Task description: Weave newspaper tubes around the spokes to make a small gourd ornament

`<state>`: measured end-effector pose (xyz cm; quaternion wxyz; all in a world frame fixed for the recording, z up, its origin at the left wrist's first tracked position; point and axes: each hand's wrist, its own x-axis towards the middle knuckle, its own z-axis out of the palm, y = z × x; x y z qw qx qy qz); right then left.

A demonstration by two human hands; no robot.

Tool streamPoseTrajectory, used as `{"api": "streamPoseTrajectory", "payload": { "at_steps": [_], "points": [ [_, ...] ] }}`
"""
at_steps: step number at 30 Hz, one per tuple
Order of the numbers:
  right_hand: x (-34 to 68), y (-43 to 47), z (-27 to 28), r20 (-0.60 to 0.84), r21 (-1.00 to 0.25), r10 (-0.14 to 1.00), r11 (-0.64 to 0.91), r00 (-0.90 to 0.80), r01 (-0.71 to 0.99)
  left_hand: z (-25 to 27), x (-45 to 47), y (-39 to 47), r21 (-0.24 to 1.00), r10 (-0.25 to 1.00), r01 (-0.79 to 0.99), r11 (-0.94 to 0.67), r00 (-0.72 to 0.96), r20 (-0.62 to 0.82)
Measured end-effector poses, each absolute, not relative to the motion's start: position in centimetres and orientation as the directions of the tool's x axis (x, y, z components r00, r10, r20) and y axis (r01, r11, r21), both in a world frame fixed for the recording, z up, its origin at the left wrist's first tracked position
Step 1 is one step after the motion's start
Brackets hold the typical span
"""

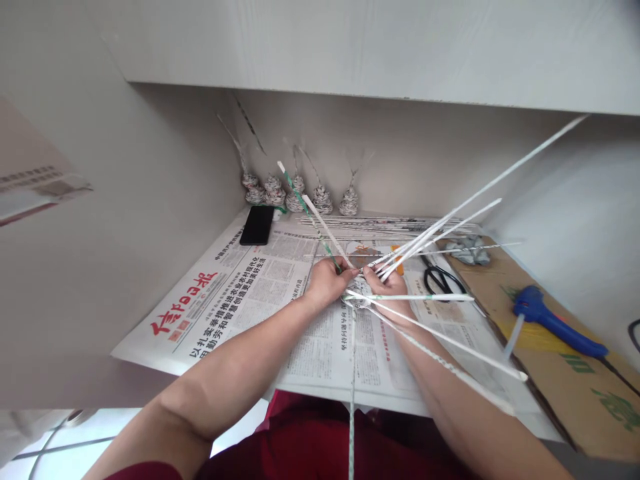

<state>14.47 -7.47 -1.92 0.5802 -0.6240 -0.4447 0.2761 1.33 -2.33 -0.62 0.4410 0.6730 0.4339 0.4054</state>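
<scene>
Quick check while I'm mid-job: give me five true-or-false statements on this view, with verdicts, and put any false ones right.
1. The left hand and right hand are both at the woven paper piece. True.
2. The blue glue gun lies over the cardboard. True.
3. The black phone lies on the cardboard. False: it lies on the newspaper, toward its far left.
4. Five small gourd-shaped pieces stand along the back wall. True.
5. The right hand holds the black-handled scissors. False: they lie apart, to the right of that hand.
</scene>
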Motion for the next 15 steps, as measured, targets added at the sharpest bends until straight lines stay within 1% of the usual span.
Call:
{"api": "streamPoseTrajectory", "payload": {
  "at_steps": [3, 6, 9, 15],
  "points": [
    [14.53, -7.57, -1.68, 0.178, -0.965, 0.859, 0.057, 0.481, 0.255, -0.62, 1.37, -2.43, 0.922, 0.93, 0.27, -0.276, 0.316, 0.186],
    [14.46, -7.71, -1.42, 0.178, -0.96, 0.846, 0.037, 0.502, 0.277, -0.57, 1.3, -2.43, 0.906, 0.92, 0.315, -0.283, 0.356, 0.163],
    [14.37, -7.72, -1.48, 0.174, -0.961, 0.852, 0.039, 0.493, 0.273, -0.58, 1.15, -2.33, 0.905, 0.912, 0.322, -0.279, 0.383, 0.145],
    [15.03, -7.31, -2.34, 0.152, -0.97, 0.878, 0.044, 0.454, 0.238, -0.64, 0.88, -2.02, 0.902, 0.923, 0.324, -0.285, 0.348, 0.167]
  ]
}}
